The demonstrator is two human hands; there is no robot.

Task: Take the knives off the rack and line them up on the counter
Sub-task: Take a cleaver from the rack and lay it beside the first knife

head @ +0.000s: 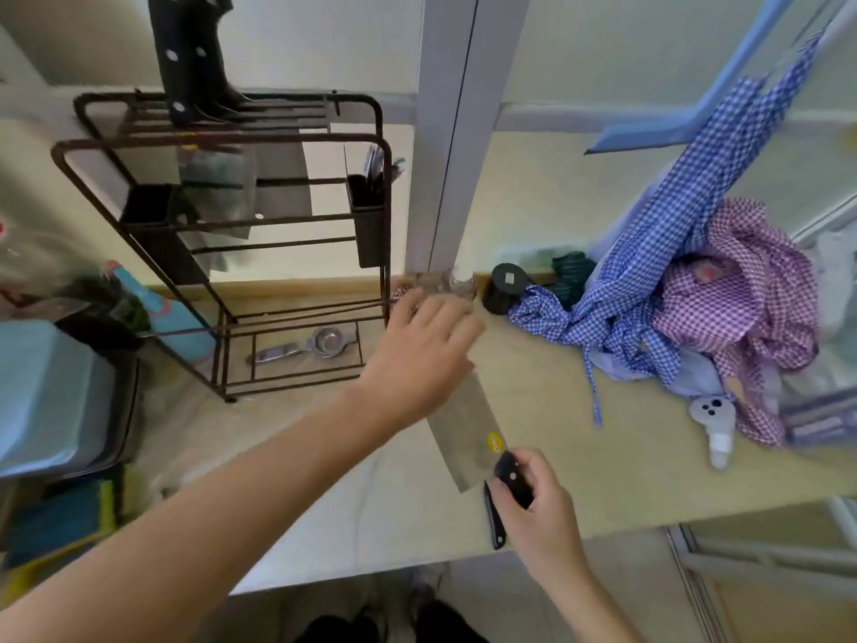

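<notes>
Head view is showing my right hand (533, 498) gripping the cleaver (468, 433) by its handle on the counter (579, 457), my left hand (422, 359) hovering spread over the blade. I'm worrying those fingers are sitting too near the edge; two knives (190, 58) are waiting in the rack (222, 146)

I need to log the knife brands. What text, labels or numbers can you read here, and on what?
No text is readable.
Cleaver: yellow sticker with red print, too blurred to read.
Black jar: small pale label, too small to read.
Clear packet at far left: red marks, blurred.
Rack and its knives: no lettering visible.
</notes>
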